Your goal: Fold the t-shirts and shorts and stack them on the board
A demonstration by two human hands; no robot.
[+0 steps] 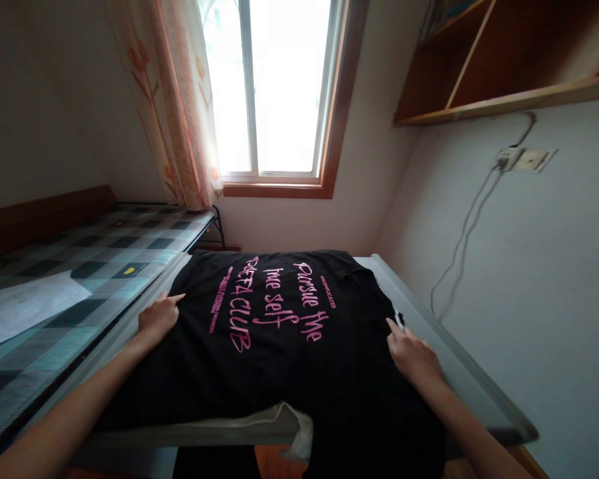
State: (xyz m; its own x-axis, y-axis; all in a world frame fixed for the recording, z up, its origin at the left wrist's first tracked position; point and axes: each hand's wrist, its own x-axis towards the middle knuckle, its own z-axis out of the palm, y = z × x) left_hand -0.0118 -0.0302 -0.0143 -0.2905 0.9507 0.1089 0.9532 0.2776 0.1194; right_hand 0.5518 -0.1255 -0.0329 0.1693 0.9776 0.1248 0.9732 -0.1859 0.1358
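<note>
Head view: checked bed [144,233] at left, beside a pale table [459,362]. Window [289,86] at far centre, with wooden shelf [504,60] at far right. Across the table, black shirt [279,372], spread with pink lettering upward, draped past the near edge at right. On the bed, paper [34,303]. At the shirt's left edge, left hand [160,320], index finger extended, others curled; at its right edge, right hand [415,356], fingers bent. Grip on cloth impossible to tell for either.
</note>
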